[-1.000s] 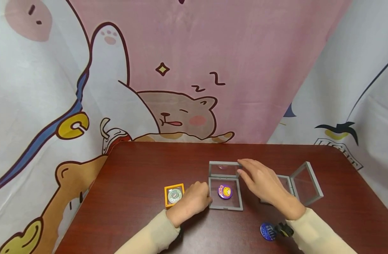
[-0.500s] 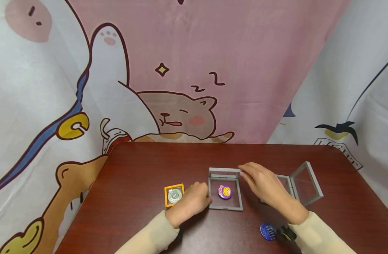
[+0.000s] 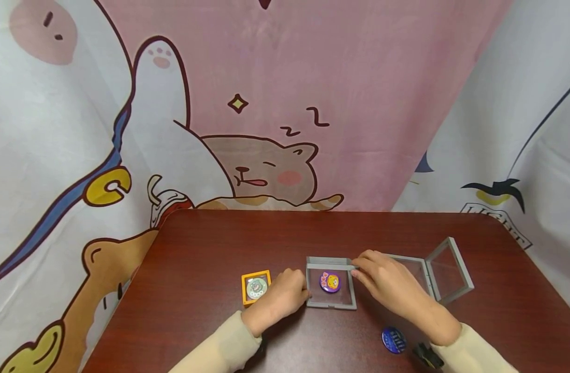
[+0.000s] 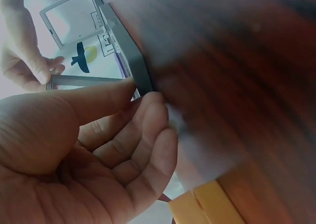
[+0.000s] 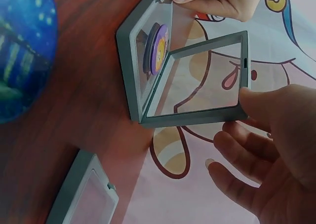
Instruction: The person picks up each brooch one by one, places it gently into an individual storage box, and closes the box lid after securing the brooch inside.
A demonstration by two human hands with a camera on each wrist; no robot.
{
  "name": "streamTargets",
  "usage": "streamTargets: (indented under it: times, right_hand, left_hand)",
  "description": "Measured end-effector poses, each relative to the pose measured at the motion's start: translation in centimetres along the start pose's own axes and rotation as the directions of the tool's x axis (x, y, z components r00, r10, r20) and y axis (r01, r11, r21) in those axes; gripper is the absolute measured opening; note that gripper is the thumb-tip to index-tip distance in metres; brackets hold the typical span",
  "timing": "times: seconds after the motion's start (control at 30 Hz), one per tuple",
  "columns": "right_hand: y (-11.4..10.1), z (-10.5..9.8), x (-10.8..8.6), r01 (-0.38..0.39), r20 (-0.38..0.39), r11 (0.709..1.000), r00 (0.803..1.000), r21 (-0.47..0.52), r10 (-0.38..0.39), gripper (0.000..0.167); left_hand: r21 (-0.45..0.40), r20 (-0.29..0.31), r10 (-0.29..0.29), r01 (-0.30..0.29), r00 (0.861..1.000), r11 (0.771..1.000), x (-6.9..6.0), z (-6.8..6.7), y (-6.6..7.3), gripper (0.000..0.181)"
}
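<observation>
A purple badge (image 3: 330,282) lies inside the clear, grey-framed case (image 3: 332,306), lid (image 5: 192,116) tilted open.

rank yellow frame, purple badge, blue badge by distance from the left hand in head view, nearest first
1. Yellow frame: just left of the left hand
2. Purple badge: right, inside the held gray case
3. Blue badge: farther right, lower in view

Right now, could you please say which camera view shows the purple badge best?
The head view, where the purple badge shows its whole printed front. The right wrist view catches it at a slant; the left wrist view, only a sliver.
</observation>
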State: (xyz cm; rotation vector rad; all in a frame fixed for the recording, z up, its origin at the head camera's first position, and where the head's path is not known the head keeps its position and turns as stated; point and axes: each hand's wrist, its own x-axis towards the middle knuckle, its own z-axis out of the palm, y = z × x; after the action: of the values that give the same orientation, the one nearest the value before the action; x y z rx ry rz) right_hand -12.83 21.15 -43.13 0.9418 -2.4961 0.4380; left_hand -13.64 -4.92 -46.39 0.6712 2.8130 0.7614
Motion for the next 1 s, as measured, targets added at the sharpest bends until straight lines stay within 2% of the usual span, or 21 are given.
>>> streamTargets:
  times: [0.27,0.47,0.63,0.67,0.77,0.83,0.9,1.0]
  right_hand:
    - [-0.3,0.2,-0.8,0.105,-0.003,0.994,0.994,-0.002,-0.105,0.016]
    - [-0.3,0.4,-1.2,0.141,0.000,0.989,0.990,0.036,-0.141,0.011]
    - [-0.3,0.7,-1.4,0.165,-0.018,0.984,0.986,0.067,-0.164,0.038]
    - [-0.3,0.7,-1.5,0.168,-0.017,0.983,0.986,0.071,-0.167,0.038]
    - [-0.4,0.8,-1.7,0.167,-0.003,0.983,0.986,0.080,-0.167,0.016]
    - [-0.5,0.8,-1.8,0.164,0.010,0.983,0.986,0.083,-0.165,0.012]
    - [-0.5,0.9,-1.9,0.163,0.018,0.983,0.986,0.086,-0.165,0.019]
    - [-0.5,1.0,-2.1,0.164,0.024,0.982,0.986,0.093,-0.167,0.048]
  left_hand:
    - [-0.030,0.005,0.000,0.000,1.000,1.000,-0.2,0.0,-0.1,0.058]
    - [-0.031,0.005,-0.005,0.005,1.000,1.000,-0.3,-0.1,0.0,0.055]
    - [-0.051,0.008,-0.011,0.011,1.000,0.999,-0.4,-0.2,0.1,0.052]
    - [-0.054,0.008,-0.011,0.012,1.000,0.998,-0.5,-0.2,0.0,0.051]
    - [-0.047,-0.003,-0.001,0.001,1.000,0.999,-0.6,-0.2,-0.1,0.050]
    - [-0.034,-0.026,0.012,-0.013,1.000,0.999,-0.9,-0.2,-0.1,0.047]
    - [-0.007,-0.060,0.024,-0.024,0.998,1.000,-1.3,-0.3,-0.1,0.043]
    - [0.029,-0.111,0.047,-0.044,0.993,0.999,-2.0,-0.4,0.0,0.027]
